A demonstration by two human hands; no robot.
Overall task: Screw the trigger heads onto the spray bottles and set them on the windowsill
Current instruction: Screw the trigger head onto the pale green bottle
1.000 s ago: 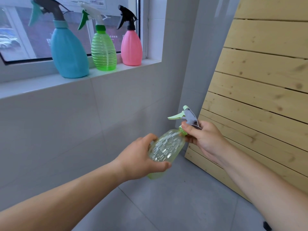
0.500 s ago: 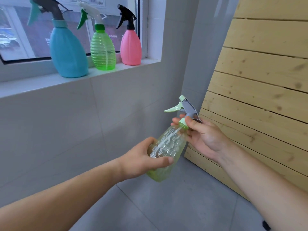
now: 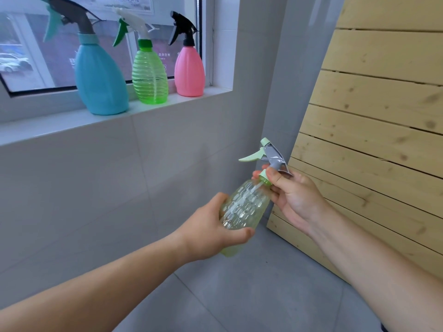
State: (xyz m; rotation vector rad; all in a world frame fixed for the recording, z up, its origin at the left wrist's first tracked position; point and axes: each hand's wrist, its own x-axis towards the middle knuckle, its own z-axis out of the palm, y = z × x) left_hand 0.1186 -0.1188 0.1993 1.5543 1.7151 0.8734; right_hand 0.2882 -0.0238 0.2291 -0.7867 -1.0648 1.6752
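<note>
Two hands: left (image 3: 211, 232) wraps bottle (image 3: 244, 209); right fingers (image 3: 275, 178) apparently pinch collar (image 3: 265, 177).

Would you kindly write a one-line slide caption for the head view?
Left hand steadies pale green bottle, right hand grips its collar; three capped bottles on windowsill.

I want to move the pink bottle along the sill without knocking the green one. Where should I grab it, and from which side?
Take the pink bottle by its narrow neck just under the black trigger head, coming from its right or front. Its body is wide and smooth; the neck is slim. The ribbed green bottle stands close on its left, while the right side has a small gap before the window reveal.
</note>
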